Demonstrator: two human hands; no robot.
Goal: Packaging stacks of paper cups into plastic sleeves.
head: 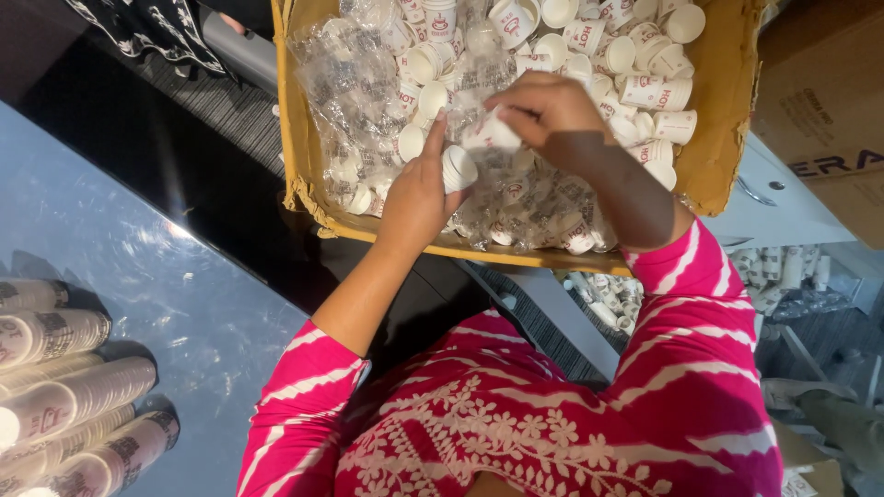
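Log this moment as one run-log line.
left hand: holds small paper cup | right hand: holds second cup | below: cardboard box of loose cups | table: stacked cup sleeves

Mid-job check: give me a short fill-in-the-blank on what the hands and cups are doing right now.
1. Each hand holds a small paper ____ over the cardboard box.
2. The left hand and right hand both hover above clear ____ sleeves lying in the box.
3. On the table at the left, the stacked cups lie on their ____.

Missing words: cup; plastic; sides
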